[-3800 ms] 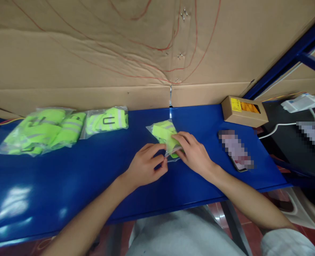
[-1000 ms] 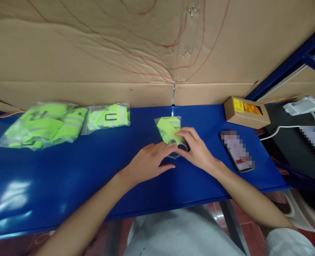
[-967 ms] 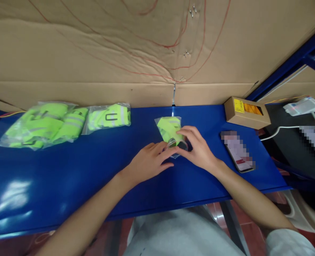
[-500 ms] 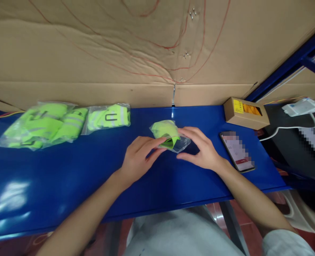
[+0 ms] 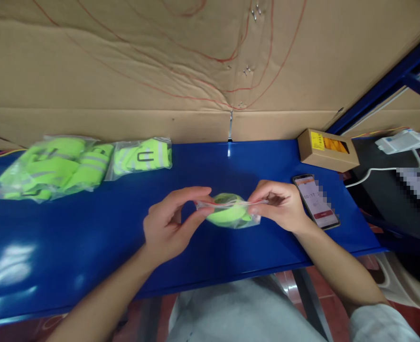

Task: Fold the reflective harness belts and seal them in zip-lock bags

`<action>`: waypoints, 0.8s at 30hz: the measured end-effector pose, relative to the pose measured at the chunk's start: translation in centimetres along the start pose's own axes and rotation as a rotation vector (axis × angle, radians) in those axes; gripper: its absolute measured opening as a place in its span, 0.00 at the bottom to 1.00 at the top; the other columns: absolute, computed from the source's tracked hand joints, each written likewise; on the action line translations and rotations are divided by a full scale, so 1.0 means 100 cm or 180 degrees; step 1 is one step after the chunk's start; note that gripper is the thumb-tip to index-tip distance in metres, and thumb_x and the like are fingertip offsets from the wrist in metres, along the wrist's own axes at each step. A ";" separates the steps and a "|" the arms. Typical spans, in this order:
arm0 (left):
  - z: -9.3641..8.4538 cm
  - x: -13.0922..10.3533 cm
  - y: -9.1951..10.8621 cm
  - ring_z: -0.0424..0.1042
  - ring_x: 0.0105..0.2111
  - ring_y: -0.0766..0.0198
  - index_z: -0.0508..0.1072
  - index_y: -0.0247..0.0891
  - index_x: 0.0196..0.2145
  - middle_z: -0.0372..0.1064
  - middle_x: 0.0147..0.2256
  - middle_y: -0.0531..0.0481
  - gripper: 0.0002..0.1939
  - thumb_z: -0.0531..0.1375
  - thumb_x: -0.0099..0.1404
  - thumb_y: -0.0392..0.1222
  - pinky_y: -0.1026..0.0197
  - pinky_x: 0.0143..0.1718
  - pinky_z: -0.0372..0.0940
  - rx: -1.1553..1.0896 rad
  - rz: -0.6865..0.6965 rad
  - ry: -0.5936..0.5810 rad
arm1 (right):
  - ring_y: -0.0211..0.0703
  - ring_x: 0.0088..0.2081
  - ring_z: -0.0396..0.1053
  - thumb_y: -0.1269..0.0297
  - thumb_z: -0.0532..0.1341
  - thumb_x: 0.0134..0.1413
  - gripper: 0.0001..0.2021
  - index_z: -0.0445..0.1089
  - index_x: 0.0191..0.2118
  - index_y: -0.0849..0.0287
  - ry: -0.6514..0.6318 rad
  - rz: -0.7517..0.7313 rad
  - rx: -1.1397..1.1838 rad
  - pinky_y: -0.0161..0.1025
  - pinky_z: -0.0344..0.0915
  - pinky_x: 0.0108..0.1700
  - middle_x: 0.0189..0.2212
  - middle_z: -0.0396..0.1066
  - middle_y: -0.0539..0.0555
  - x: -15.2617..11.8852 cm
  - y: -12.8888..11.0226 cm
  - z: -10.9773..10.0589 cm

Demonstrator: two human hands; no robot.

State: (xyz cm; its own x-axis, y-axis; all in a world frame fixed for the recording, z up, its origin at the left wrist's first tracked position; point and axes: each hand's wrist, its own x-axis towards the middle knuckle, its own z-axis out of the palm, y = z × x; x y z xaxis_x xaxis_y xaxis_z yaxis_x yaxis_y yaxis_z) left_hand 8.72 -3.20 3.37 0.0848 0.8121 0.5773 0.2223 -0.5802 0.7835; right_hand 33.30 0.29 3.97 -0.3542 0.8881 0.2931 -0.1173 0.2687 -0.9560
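Note:
A clear zip bag (image 5: 231, 219) with a neon-yellow folded item inside stands between my hands over the blue table. Its red-lined zip edge faces up and runs from one hand to the other. My left hand (image 5: 170, 223) pinches the left end of that edge between thumb and fingers. At the right end, my right hand (image 5: 279, 204) grips the same edge with thumb and curled fingers. The bag's contents are rolled or bunched fabric; its exact kind is hard to make out.
On the left lie several bagged neon-yellow items (image 5: 56, 168) with grey stripes, and beside them another flat bag (image 5: 142, 157) with a black buckle. A phone (image 5: 316, 202) and a cardboard box (image 5: 327, 151) sit right of my hands. Cardboard sheeting (image 5: 124, 71) rises behind the blue table (image 5: 106, 237).
The bag has been turned so its zip edge is up, and it has come a little nearer. My right hand has closed from a spread pose onto the edge; both hands now hold its ends.

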 end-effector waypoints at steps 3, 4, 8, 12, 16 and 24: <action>0.000 0.001 0.008 0.79 0.33 0.67 0.75 0.46 0.55 0.80 0.36 0.51 0.18 0.64 0.69 0.34 0.68 0.32 0.72 -0.0597 -0.0301 -0.0114 | 0.32 0.22 0.69 0.66 0.75 0.51 0.05 0.80 0.33 0.56 0.0013 0.0116 0.0315 0.30 0.63 0.22 0.25 0.75 0.49 -0.002 -0.005 0.000; 0.000 0.002 0.009 0.79 0.33 0.67 0.75 0.46 0.55 0.80 0.35 0.51 0.18 0.63 0.70 0.34 0.69 0.31 0.72 -0.0772 -0.0395 -0.0181 | 0.31 0.22 0.68 0.65 0.75 0.51 0.05 0.80 0.32 0.56 0.0032 0.0114 0.0349 0.29 0.62 0.22 0.24 0.74 0.49 -0.003 -0.005 -0.001; 0.002 0.005 -0.002 0.79 0.37 0.67 0.73 0.48 0.55 0.79 0.39 0.50 0.15 0.61 0.72 0.37 0.69 0.36 0.71 -0.1284 -0.1003 -0.0254 | 0.31 0.24 0.66 0.61 0.74 0.53 0.08 0.79 0.37 0.54 -0.0010 0.0263 0.0446 0.30 0.61 0.24 0.26 0.72 0.48 0.000 -0.001 -0.004; 0.003 0.011 -0.020 0.78 0.45 0.64 0.72 0.47 0.54 0.78 0.45 0.48 0.14 0.62 0.72 0.45 0.65 0.46 0.70 -0.1490 -0.1627 -0.0070 | 0.31 0.26 0.64 0.56 0.71 0.58 0.17 0.77 0.52 0.51 -0.0186 0.0711 0.0445 0.32 0.62 0.27 0.31 0.70 0.48 0.006 0.008 -0.010; 0.004 0.017 -0.031 0.76 0.45 0.61 0.68 0.46 0.58 0.78 0.44 0.47 0.23 0.65 0.69 0.50 0.60 0.48 0.69 -0.1534 -0.2040 0.0136 | 0.32 0.25 0.62 0.57 0.71 0.57 0.13 0.78 0.46 0.54 0.0216 0.0920 0.0336 0.33 0.59 0.26 0.28 0.68 0.47 0.010 0.020 -0.011; 0.011 0.015 -0.036 0.67 0.32 0.68 0.77 0.38 0.36 0.73 0.32 0.52 0.15 0.68 0.64 0.53 0.67 0.35 0.62 -0.1084 -0.2308 -0.0047 | 0.31 0.23 0.60 0.55 0.73 0.52 0.14 0.75 0.37 0.58 0.0405 0.1237 0.0465 0.33 0.57 0.24 0.25 0.68 0.46 0.011 0.031 -0.003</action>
State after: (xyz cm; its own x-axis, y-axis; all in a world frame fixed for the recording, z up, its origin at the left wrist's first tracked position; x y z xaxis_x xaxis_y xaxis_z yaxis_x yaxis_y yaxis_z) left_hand 9.09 0.13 1.19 0.0462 0.9935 -0.1038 -0.0816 0.1073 0.9909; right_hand 32.83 2.16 1.32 -0.2819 0.9542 -0.1005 -0.1313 -0.1422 -0.9811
